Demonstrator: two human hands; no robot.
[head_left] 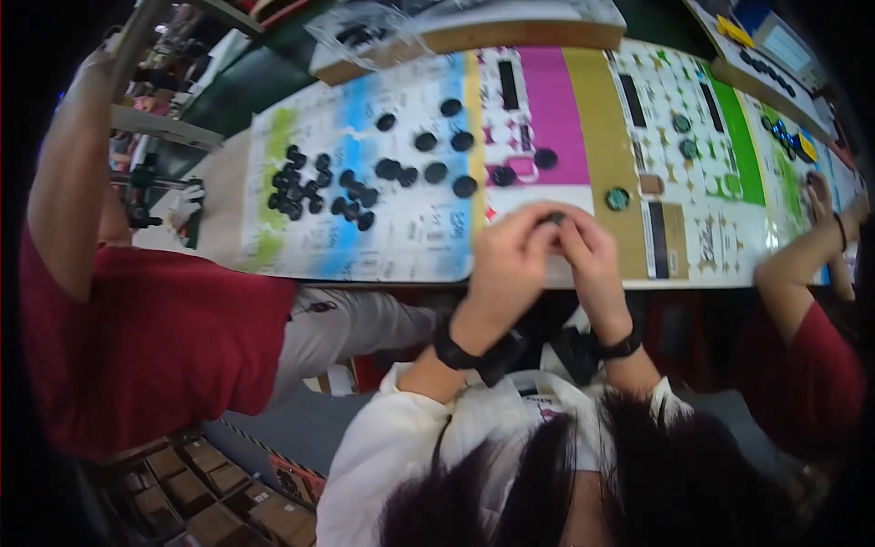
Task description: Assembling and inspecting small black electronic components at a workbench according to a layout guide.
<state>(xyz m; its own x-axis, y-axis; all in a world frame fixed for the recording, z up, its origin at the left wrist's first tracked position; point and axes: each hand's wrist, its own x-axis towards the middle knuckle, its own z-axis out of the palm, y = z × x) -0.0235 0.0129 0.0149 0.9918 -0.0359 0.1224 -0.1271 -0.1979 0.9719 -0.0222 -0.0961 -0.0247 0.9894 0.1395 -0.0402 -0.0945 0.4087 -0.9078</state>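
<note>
Black part (pixel 552 219) pinched between left grip (pixel 510 255) and right grip (pixel 591 260); fingertip slip could drop it over worktop (pixel 410 264) edge just below both.

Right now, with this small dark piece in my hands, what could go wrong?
The small dark piece is held at the fingers of your left hand and right hand, so it might slip and fall. Loose black discs lie beyond your left hand; reaching forward carelessly could knock some out of place.
</note>
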